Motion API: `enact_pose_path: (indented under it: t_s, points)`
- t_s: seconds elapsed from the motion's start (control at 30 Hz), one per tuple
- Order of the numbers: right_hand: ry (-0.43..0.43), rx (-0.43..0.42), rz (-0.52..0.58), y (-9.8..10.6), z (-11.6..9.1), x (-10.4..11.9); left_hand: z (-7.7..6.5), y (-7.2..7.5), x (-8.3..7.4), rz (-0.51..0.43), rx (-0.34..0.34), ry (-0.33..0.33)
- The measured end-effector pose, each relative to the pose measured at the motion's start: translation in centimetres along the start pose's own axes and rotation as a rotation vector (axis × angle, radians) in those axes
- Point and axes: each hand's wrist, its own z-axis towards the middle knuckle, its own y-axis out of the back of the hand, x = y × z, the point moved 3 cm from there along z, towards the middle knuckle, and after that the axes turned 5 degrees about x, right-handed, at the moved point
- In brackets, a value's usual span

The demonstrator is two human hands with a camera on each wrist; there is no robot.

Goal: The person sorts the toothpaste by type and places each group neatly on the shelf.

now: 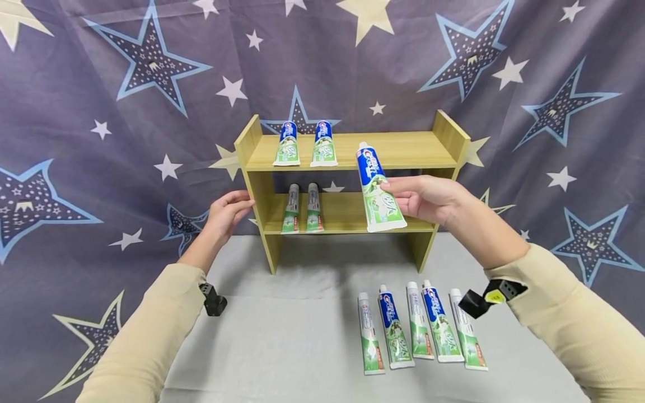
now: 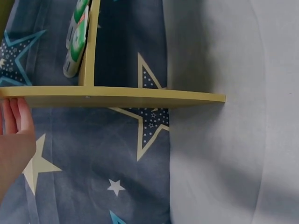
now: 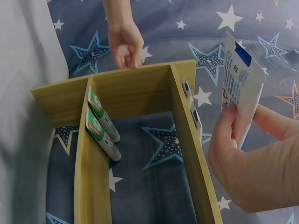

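Sleeves (image 1: 151,330): cream, one along each forearm.
Wrist cameras (image 1: 214,300): small black units, one strapped over each cuff.
Table (image 1: 282,341): covered in pale grey, running back underneath the shelf.
Row of five tubes (image 1: 396,330): lying on the table at the right, near the right cuff, caps pointing away; pale and blue ones alternate, with a pale one at either end.
Right hand (image 1: 423,198): fingers narrow, pinching a tube by its right edge, thumb on the printed front and fingers behind.
Held tube (image 1: 372,173): blue at the cap end, green and white below; it is raised in front of the shelf's right half, slightly tilted, cap uppermost, apart from both boards.
Left hand (image 1: 229,215): fingers together and gently bent, holding no tube, tips touching the outer face of the shelf's left side panel (image 1: 262,207).
Shelf (image 1: 393,150): light wood, two boards between two upright sides.
Lower board (image 1: 342,221): two pale tubes (image 1: 314,210) side by side on its left part, caps to the back.
Upper board (image 1: 347,143): two blue-and-green tubes (image 1: 324,146) on the left, spaced apart, caps to the back.
Curtain (image 1: 322,61): grey-purple cloth with stars, behind the shelf.
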Motion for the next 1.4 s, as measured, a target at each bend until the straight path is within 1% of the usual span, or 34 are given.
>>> enact_pose_path:
  t_s: [0.1, 0.23, 0.43, 0.53, 0.67, 0.83, 0.9, 0.97, 1.13, 1.27, 1.4]
  points:
    - [-0.002, -0.019, -0.006, 0.1, 0.6, 0.7, 0.0, 0.2, 0.0, -0.012, 0.009, 0.015]
    - [-0.009, -0.050, -0.017, 0.3, 1.7, 1.7, 0.0, 0.3, -0.1, -0.023, 0.016, 0.011]
    - [0.001, -0.109, 0.037, 0.4, 3.2, 3.8, 0.2, 0.2, -0.2, -0.010, 0.029, 0.000]
    - [0.020, -0.134, 0.032, 0.5, 4.0, 4.9, 0.3, 0.1, -0.3, -0.017, 0.031, -0.006]
    - [0.034, -0.181, -0.037, 0.6, 5.5, 6.0, 0.3, 0.0, -0.5, -0.027, 0.028, -0.008]
    - [0.043, -0.343, -0.110, 0.6, 7.8, 6.7, 0.2, 0.1, -0.3, -0.039, 0.029, -0.001]
    - [0.049, -0.410, -0.128, 0.6, 8.7, 6.9, 0.2, 0.1, -0.2, -0.041, 0.031, 0.000]
    - [0.058, -0.456, -0.128, 0.5, 9.6, 6.8, 0.2, 0.2, 0.1, -0.042, 0.032, 0.005]
    - [0.084, -0.540, -0.139, 0.1, 11.4, 6.9, 0.1, 0.2, 0.4, -0.040, 0.035, -0.002]
    - [0.076, -0.595, -0.239, -0.1, 12.0, 7.1, 0.3, 0.1, 0.2, -0.053, 0.036, -0.006]
    - [0.089, -0.591, -0.320, 0.1, 12.3, 7.3, 0.4, 0.0, 0.1, -0.054, 0.029, -0.009]
